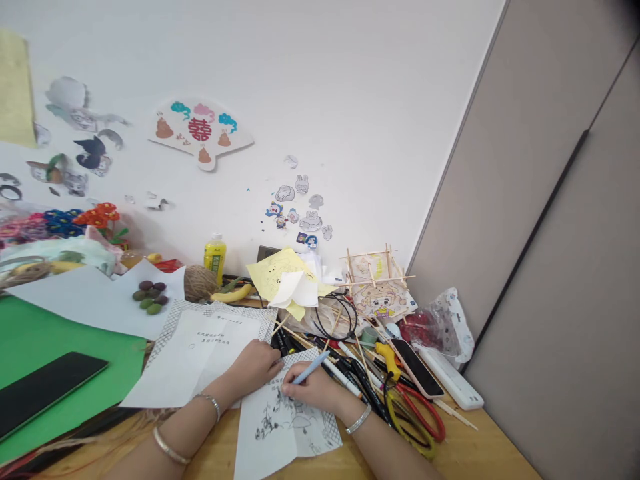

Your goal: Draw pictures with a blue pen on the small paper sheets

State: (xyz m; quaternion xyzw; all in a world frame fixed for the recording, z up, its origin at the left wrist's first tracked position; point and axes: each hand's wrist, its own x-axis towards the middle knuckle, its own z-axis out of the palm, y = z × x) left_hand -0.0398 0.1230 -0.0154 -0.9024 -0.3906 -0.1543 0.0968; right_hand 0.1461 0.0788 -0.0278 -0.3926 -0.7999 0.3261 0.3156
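A light-blue pen [311, 368] is held in my right hand [315, 387], its tip down on a small white sheet [270, 450]. That sheet bears ink plants, a few written characters and a crosshatched edge. My left hand [256, 365] lies with its fingers bent near the top left of the same sheet, over the edge of a larger paper [200, 360]; whether anything is under its fingers is hidden. The larger paper has handwriting and a crosshatched border.
Markers [345, 380], scissors with yellow and red handles [425, 417], a phone [417, 367] and a white power bank-like bar [453, 380] crowd the right. A black tablet-like slab [47, 390] lies on green card [115, 360] at left. A yellow bottle [215, 257] stands behind.
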